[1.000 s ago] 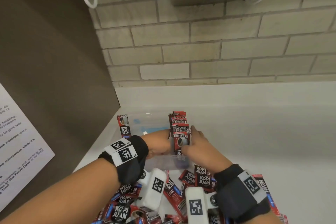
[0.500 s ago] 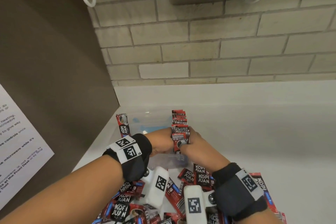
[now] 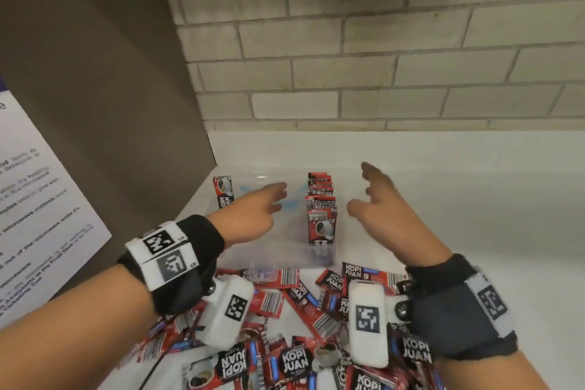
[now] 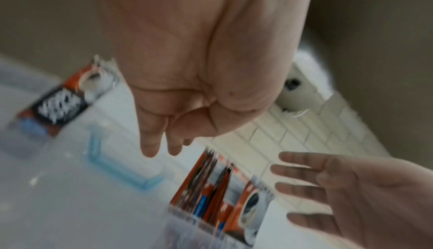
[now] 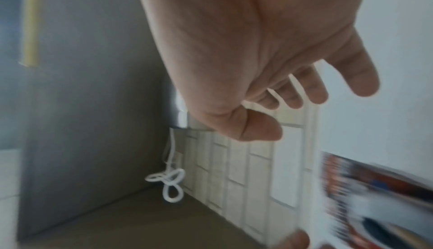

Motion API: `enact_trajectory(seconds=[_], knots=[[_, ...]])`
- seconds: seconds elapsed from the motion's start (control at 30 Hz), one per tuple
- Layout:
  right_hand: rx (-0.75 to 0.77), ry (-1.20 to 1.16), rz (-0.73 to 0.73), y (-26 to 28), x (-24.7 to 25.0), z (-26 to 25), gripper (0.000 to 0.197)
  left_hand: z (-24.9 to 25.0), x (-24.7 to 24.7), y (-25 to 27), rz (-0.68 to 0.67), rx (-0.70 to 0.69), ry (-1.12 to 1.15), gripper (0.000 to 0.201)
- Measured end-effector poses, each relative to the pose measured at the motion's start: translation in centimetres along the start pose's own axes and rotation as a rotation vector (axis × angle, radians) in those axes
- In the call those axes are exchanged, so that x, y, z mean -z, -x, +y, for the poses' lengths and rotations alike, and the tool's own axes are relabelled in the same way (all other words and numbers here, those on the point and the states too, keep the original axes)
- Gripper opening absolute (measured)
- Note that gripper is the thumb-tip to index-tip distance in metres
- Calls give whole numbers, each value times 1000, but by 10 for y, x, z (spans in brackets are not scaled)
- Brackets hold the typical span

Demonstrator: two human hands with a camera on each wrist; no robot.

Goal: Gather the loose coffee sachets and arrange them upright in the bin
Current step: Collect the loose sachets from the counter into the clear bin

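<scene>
From the head view, the left hand (image 3: 253,215) and right hand (image 3: 383,215) hover apart on either side of the row of upright sachets (image 3: 321,209) in the clear bin (image 3: 278,258) — both with fingers spread, holding nothing. A lone sachet (image 3: 224,191) stands at the bin's far left corner; loose sachets (image 3: 297,326) litter the white counter (image 3: 474,215) near the wrists.

The left wrist view shows relaxed fingers (image 4: 150,142) above the bin — empty.

The right wrist view, blurred, shows splayed fingers (image 5: 314,93).
</scene>
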State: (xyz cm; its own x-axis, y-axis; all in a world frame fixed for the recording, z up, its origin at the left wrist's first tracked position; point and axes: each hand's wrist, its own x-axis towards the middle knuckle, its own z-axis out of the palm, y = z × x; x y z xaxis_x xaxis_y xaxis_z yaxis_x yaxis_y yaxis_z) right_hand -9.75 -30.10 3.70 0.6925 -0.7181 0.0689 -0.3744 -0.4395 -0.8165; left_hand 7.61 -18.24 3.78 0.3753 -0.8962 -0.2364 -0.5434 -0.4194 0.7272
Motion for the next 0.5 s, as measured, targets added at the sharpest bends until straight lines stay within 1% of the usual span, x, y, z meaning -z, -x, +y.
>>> enact_trajectory(seconds=[0.07,0.1,0.13,0.17,0.23,0.3,0.33,0.37,0.43,0.5], knots=[[120,9,72,13,9,-14,59,-5,10,28,38,-70,41,72],[174,20,52,21,10,-21,50,-8,12,42,41,-105,29,69],[221,38,-11,29,9,-27,42,-12,12,56,39,-127,-12,67],[260,62,-107,37,6,-32,35,-15,13,70,32,-148,-67,64],[336,192,-349,53,-5,-40,31,-22,10,96,5,-161,-230,56],[415,383,-574,68,-20,-40,40,-32,2,115,-77,-177,-412,47],[435,460,-669,76,-28,-37,47,-37,-4,123,-129,-192,-484,47],[447,522,-750,83,-35,-32,54,-43,-10,131,-182,-210,-532,50],[442,639,-875,95,-46,-21,70,-49,-24,145,-273,-215,-594,63],[404,757,-953,104,-51,-10,86,-50,-38,158,-314,-222,-630,72]])
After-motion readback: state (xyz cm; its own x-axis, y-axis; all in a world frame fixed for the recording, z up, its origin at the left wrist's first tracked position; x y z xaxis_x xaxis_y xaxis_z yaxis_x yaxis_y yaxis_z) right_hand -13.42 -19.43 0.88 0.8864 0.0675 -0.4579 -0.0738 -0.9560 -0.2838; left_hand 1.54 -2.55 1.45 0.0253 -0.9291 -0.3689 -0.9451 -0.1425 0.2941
